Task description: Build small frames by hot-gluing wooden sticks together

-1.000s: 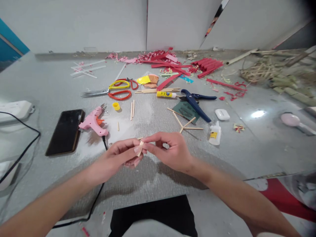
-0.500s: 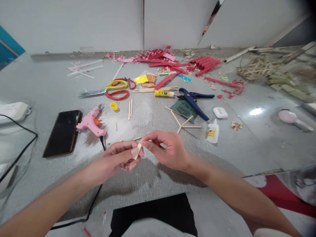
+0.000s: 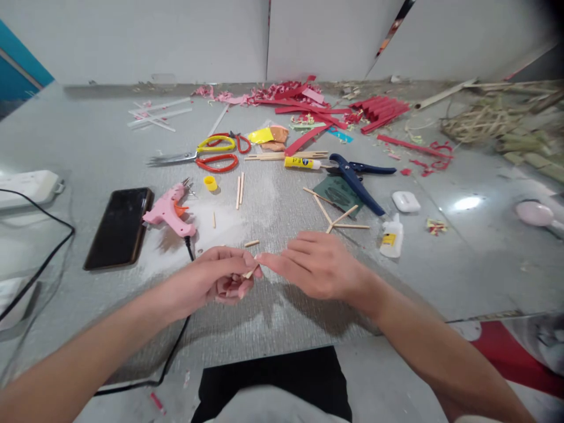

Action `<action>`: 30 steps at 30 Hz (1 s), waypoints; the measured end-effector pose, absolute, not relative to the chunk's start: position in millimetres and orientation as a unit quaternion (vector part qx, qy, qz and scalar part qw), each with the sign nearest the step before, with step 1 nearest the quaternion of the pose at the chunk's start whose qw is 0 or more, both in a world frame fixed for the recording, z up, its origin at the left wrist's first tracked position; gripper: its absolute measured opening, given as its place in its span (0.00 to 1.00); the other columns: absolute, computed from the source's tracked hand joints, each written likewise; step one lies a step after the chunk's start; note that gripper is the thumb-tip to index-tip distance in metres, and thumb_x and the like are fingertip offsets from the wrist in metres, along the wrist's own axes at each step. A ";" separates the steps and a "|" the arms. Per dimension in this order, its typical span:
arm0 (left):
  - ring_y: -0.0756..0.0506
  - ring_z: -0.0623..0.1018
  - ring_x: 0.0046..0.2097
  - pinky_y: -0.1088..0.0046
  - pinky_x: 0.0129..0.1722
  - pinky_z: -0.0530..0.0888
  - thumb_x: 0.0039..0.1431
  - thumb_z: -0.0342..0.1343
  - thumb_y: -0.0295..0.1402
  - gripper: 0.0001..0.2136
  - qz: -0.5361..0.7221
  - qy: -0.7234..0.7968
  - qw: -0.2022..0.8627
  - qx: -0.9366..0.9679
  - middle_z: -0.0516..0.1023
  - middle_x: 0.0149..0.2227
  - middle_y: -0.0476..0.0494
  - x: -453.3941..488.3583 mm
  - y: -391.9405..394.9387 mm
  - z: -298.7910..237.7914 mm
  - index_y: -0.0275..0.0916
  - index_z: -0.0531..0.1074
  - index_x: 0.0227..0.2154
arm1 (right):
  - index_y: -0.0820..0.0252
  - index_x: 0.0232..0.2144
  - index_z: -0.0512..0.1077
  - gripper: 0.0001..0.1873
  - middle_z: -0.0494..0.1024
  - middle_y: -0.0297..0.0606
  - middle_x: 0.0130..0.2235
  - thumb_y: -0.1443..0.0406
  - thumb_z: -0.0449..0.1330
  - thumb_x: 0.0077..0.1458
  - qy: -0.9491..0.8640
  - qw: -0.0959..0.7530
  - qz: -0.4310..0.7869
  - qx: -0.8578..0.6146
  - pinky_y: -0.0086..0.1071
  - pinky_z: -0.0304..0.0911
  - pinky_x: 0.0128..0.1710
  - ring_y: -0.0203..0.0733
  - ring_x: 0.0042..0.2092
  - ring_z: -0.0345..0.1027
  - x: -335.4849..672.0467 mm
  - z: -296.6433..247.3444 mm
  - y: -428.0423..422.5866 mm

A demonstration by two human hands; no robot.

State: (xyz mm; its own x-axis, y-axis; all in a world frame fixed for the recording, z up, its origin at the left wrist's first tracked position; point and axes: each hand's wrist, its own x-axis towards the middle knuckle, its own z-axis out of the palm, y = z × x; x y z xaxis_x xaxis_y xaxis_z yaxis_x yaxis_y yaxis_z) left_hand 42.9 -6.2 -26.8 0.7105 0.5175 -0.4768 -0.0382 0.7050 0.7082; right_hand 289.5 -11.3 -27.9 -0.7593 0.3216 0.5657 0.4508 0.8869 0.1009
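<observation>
My left hand (image 3: 227,275) is closed on a short, pale wooden stick (image 3: 249,274), pinched between thumb and fingers; much of it is hidden. Against its end rests the outstretched index fingertip of my right hand (image 3: 319,264), whose other fingers are loosely bent and hold nothing visible. Just beyond the hands lies a short stick piece (image 3: 251,243). Several sticks joined at one point form a branching frame (image 3: 331,224) past my right hand. Two longer sticks (image 3: 240,191) and a small piece (image 3: 214,220) lie farther forward.
Left are a pink glue gun (image 3: 170,212) with a black cord and a phone (image 3: 118,229). Scissors (image 3: 207,154), a yellow glue tube (image 3: 302,163) and blue cutters (image 3: 356,185) lie ahead. At right stand a glue bottle (image 3: 391,238) and white case (image 3: 406,202). Red paper strips (image 3: 381,111) are behind.
My right hand has turned from a pinch at the stick to a stretched index finger touching its end. The stick in my left hand has tilted and shows less. The view shifted slightly.
</observation>
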 end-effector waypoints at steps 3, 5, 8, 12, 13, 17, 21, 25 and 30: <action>0.54 0.62 0.22 0.80 0.19 0.54 0.63 0.64 0.37 0.11 0.155 0.353 0.851 0.357 0.72 0.21 0.49 43.6 -4.2 -26.5 0.35 0.79 0.30 | 0.65 0.45 0.77 0.13 0.73 0.29 0.25 0.72 0.51 0.73 -0.933 0.270 -0.134 -0.196 0.36 0.56 0.28 0.36 0.27 0.61 288.6 -28.5 -12.8; 0.54 0.62 0.22 0.80 0.19 0.54 0.62 0.64 0.37 0.10 0.149 0.361 0.845 0.365 0.72 0.21 0.49 44.0 -3.3 -25.7 0.35 0.79 0.29 | 0.66 0.44 0.77 0.11 0.73 0.30 0.25 0.72 0.54 0.72 -0.936 0.261 -0.141 -0.189 0.36 0.56 0.28 0.36 0.27 0.61 288.1 -28.7 -14.2; 0.54 0.61 0.22 0.80 0.19 0.54 0.60 0.65 0.36 0.10 0.141 0.368 0.839 0.375 0.71 0.21 0.50 44.2 -2.7 -24.6 0.36 0.77 0.27 | 0.69 0.43 0.77 0.10 0.72 0.30 0.25 0.72 0.55 0.72 -0.935 0.259 -0.157 -0.185 0.36 0.55 0.28 0.37 0.26 0.61 286.7 -28.9 -15.8; 0.54 0.60 0.21 0.79 0.19 0.52 0.60 0.63 0.37 0.11 0.124 0.372 0.834 0.388 0.70 0.21 0.50 43.7 -1.9 -24.3 0.36 0.76 0.26 | 0.67 0.41 0.77 0.12 0.71 0.29 0.23 0.72 0.53 0.73 -0.933 0.269 -0.150 -0.187 0.36 0.54 0.28 0.36 0.26 0.60 284.5 -29.7 -15.6; 0.54 0.60 0.21 0.79 0.19 0.52 0.60 0.63 0.37 0.10 0.120 0.372 0.834 0.390 0.70 0.21 0.50 43.5 -1.7 -24.3 0.36 0.76 0.27 | 0.66 0.40 0.77 0.14 0.71 0.29 0.23 0.73 0.51 0.73 -0.933 0.271 -0.139 -0.192 0.36 0.54 0.28 0.36 0.25 0.60 284.3 -30.1 -15.3; 0.54 0.60 0.22 0.79 0.19 0.52 0.59 0.64 0.37 0.09 0.124 0.375 0.829 0.396 0.70 0.21 0.51 42.6 -0.6 -23.4 0.36 0.78 0.29 | 0.63 0.40 0.77 0.17 0.74 0.28 0.24 0.72 0.49 0.74 -0.929 0.280 -0.078 -0.229 0.34 0.58 0.30 0.35 0.26 0.64 284.8 -33.7 -15.0; 0.53 0.62 0.22 0.78 0.20 0.53 0.60 0.64 0.39 0.10 0.124 0.368 0.829 0.403 0.70 0.21 0.50 41.7 -0.4 -21.8 0.36 0.79 0.30 | 0.62 0.44 0.76 0.11 0.78 0.29 0.26 0.67 0.53 0.75 -0.916 0.302 -0.031 -0.264 0.34 0.60 0.31 0.36 0.26 0.68 285.5 -37.6 -15.1; 0.52 0.64 0.24 0.78 0.20 0.54 0.61 0.64 0.40 0.11 0.112 0.373 0.823 0.413 0.70 0.21 0.50 41.7 -0.7 -20.7 0.36 0.80 0.31 | 0.62 0.46 0.77 0.11 0.79 0.30 0.26 0.66 0.55 0.74 -0.902 0.323 0.002 -0.286 0.33 0.60 0.30 0.36 0.27 0.69 287.8 -36.7 -14.0; 0.53 0.62 0.22 0.78 0.20 0.53 0.61 0.65 0.40 0.11 0.116 0.365 0.835 0.394 0.69 0.21 0.51 39.8 -0.3 -22.6 0.36 0.80 0.31 | 0.60 0.49 0.77 0.09 0.80 0.29 0.28 0.67 0.57 0.73 -0.910 0.320 0.016 -0.262 0.32 0.61 0.32 0.34 0.28 0.70 291.7 -36.4 -13.3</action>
